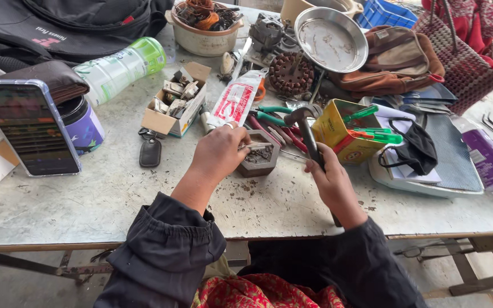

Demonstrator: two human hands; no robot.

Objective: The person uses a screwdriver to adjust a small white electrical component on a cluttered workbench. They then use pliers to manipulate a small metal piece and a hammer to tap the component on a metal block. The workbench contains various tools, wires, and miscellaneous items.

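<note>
A worn grey table (87, 199) carries a clutter of tools. Near its middle sits a small grey block (259, 161), touching the left hand (219, 153), which pinches a thin metal pin (256, 146) over the block's top. Just to the right, the right hand (329, 181) is clenched around a hammer (309, 132), whose head is raised above the block, beside a yellow tin (340, 130) of green-handled screwdrivers.
</note>
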